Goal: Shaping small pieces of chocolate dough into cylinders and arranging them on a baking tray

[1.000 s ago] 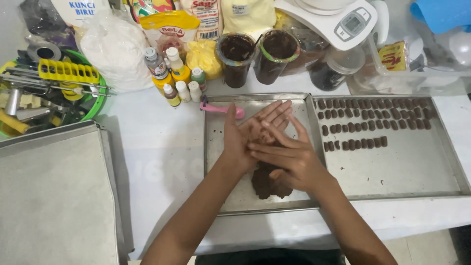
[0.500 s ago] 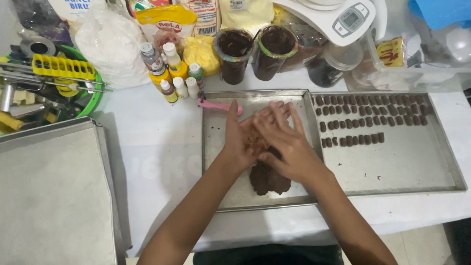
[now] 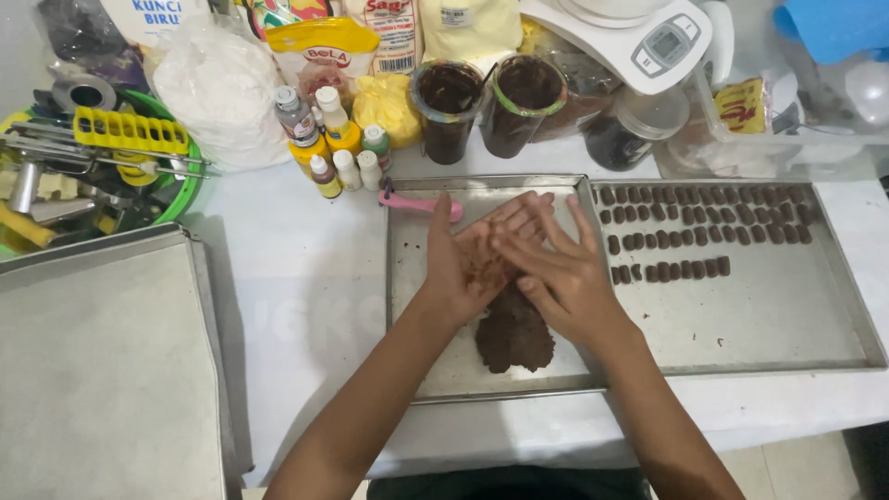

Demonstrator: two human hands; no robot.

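My left hand [image 3: 460, 268] lies palm up over a long metal tray [image 3: 759, 315], and my right hand [image 3: 567, 282] is laid across it, fingers straight. A bit of brown dough [image 3: 483, 264] shows pressed between the two palms. Under my wrists a lump of brown dough [image 3: 514, 338] rests on the tray near its front edge. Three rows of small brown dough logs [image 3: 704, 218] fill the tray's far right part. A pink tool [image 3: 419, 202] lies at the tray's back left corner, just beyond my left fingertips.
A second metal tray [image 3: 93, 370] sits at the left. Behind are small colouring bottles [image 3: 333, 153], two cups of dark brown mix [image 3: 449, 106], bags of ingredients, a white kitchen scale [image 3: 648, 37] and a green basket of tools [image 3: 102, 176].
My right hand has slid across my left palm, first forward, then back toward me. Both hands stay above the dough lump.
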